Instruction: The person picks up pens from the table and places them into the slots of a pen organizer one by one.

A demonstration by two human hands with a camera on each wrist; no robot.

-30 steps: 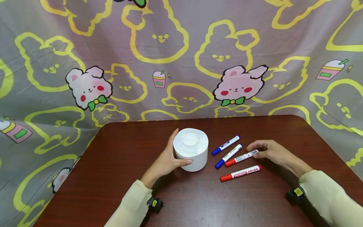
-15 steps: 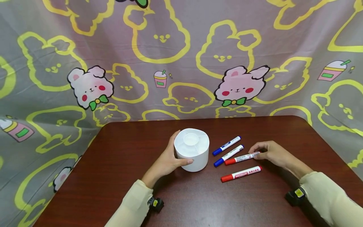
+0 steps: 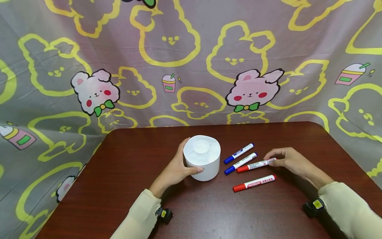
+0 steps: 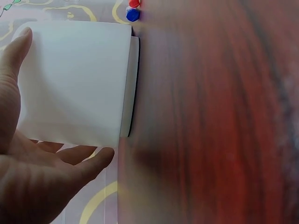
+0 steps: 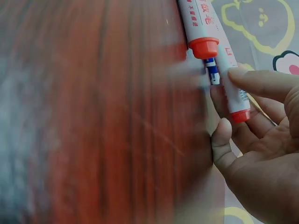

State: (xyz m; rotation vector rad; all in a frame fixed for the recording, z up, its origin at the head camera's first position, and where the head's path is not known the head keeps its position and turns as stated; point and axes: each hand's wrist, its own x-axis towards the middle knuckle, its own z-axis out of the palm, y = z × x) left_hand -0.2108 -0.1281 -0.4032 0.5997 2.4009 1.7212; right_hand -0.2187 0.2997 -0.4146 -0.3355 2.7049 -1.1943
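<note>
Only the head view looks into the top of the white container (image 3: 206, 171), where thin dividers run out from a round middle section; the left wrist view shows instead its smooth side wall and a narrower, dark-edged base. The container is upright over the middle of the surface (image 3: 134, 156), left of the markers. The right wrist view brings out the red end plug of the held red marker (image 5: 229, 79), which the fingers partly cover from above, and shows the loose red marker (image 3: 253, 183) overlapping it in the line of sight, though the head view has the two apart. Beyond lie the near blue marker (image 3: 240, 163) and the far blue marker (image 3: 238, 153), slanted alike. The left hand (image 3: 176, 171) reaches forward with its grip curved round the container, thumb across the near wall. The right hand (image 3: 293, 164) comes in from the right, wrist bent inward, its grip pinching the held red marker near its plugged end. The left fingers are mostly behind the container in the head view. Whether the pinched end is off the surface is hard to tell.
</note>
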